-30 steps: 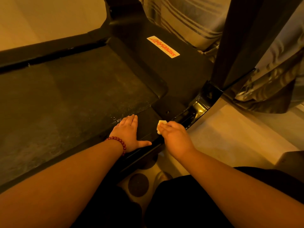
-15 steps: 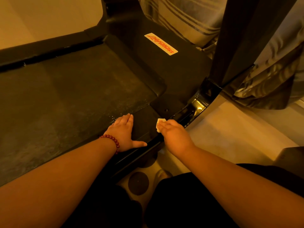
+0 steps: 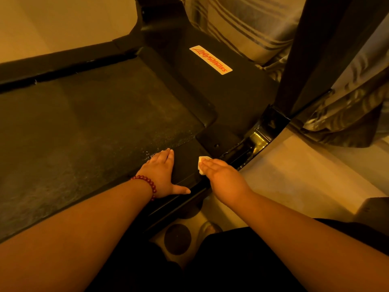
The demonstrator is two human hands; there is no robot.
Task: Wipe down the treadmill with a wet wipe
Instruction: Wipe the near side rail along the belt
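The treadmill (image 3: pixel 227 106) lies low and dark, and its near side rail (image 3: pixel 186 165) carries both hands. The left hand (image 3: pixel 161 173) rests palm down on the side rail. Its fingers are straight and close together and its thumb is spread out along the rail's outer lip. It holds nothing. The fingertips reach the rail's inner edge, where the belt (image 3: pixel 84 133) begins, and a few glistening specks (image 3: pixel 151 153) sit on the belt there. A red bead bracelet (image 3: pixel 147 184) circles that wrist.

The right hand (image 3: pixel 224 179) lies further along the side rail, toward its front end and apart from the left. Its fingers stretch out flat over the wet wipe (image 3: pixel 203 162) and press it onto the rail rather than curling round it. The thumb is hidden. The wipe is a small pale wad, and it shows past the fingertips and along their left side.

Beyond the rail's front end rises the motor cover (image 3: pixel 242 91) with a pale logo sticker (image 3: pixel 210 60). A black upright post (image 3: pixel 315 49) stands at the rail's outer front corner. Striped curtain cloth (image 3: pixel 242 22) hangs behind it, and pale floor (image 3: pixel 294 182) runs along the rail's outer side.
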